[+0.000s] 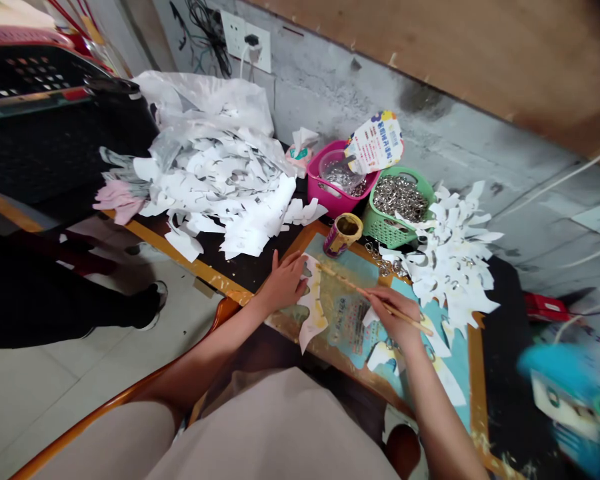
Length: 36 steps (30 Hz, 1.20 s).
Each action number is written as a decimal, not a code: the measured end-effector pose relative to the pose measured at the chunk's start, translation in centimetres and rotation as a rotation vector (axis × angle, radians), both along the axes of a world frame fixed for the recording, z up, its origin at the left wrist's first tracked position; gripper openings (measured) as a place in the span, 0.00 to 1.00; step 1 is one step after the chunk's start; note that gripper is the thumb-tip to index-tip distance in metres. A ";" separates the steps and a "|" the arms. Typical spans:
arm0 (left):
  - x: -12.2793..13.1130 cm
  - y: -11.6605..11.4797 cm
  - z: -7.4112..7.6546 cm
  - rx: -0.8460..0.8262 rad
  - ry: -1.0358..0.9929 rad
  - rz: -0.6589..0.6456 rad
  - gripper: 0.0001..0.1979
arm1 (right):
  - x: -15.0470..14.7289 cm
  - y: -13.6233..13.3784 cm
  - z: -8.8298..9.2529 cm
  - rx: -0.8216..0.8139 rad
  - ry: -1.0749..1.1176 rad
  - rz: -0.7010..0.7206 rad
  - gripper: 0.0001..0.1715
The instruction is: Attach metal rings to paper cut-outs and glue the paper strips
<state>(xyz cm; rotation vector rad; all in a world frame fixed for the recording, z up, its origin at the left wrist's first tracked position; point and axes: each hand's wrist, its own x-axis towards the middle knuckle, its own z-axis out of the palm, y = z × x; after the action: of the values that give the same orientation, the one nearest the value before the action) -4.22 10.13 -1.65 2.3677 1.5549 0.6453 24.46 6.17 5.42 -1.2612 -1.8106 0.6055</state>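
Note:
My left hand (283, 283) lies flat with its fingers stretched, touching the left edge of a white cut piece (313, 313) with a wavy outline and yellowish smears. My right hand (394, 315) is closed around a thin wooden brush (347, 283). The brush's tip rests at the upper right edge of that white piece. Beneath both lies a stained teal sheet (350, 263) with printing. An open can (336, 241) with a crusted yellow-brown rim stands just beyond the brush. More white pieces with metal rings (386, 359) lie beside and below my right hand.
A large pile of white cut pieces (220, 167) fills the left back. Behind the can stand a pink basket (320, 193) and a green basket (387, 230) of metal rings. Ringed white pieces (455, 260) heap at the right. A person's leg and shoe (155, 303) show left.

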 end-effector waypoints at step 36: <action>0.1 0.0 0.2 0.003 -0.001 0.000 0.26 | 2.5 8.2 7.8 0.006 0.651 -0.426 0.22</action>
<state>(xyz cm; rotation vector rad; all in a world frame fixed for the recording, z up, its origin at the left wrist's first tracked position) -4.12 10.08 -1.47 2.3690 1.5543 0.6489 26.93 14.34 13.23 -1.2116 -0.9753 0.6644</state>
